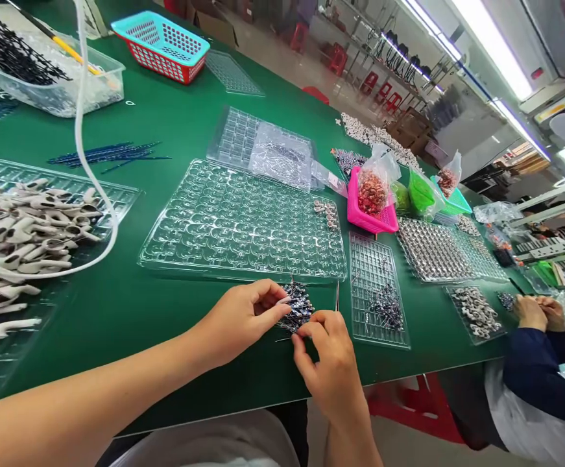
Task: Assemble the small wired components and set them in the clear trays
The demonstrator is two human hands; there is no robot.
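A small pile of dark, thin-wired electronic parts (299, 305) lies on the green table between my hands. My left hand (246, 318) reaches the pile's left side with thumb and index finger close together; a small whitish bit shows at the fingertips, too small to name. At the pile's lower edge, my right hand (331, 353) has its thumb and index finger brought together in a pinch; whatever is in it is hidden. Just beyond is a clear plastic tray (243, 220) of many pockets, with several small pale earbud shells (327, 213) in its right corner.
Pale earbud shells (24, 230) are heaped on a tray at left, crossed by a white cable (82, 130). A smaller tray (360, 292) with more wired parts lies right. Behind stand a pink basket (370, 222) and a blue-and-red basket (160, 61). A co-worker's hands (538, 312) work at far right.
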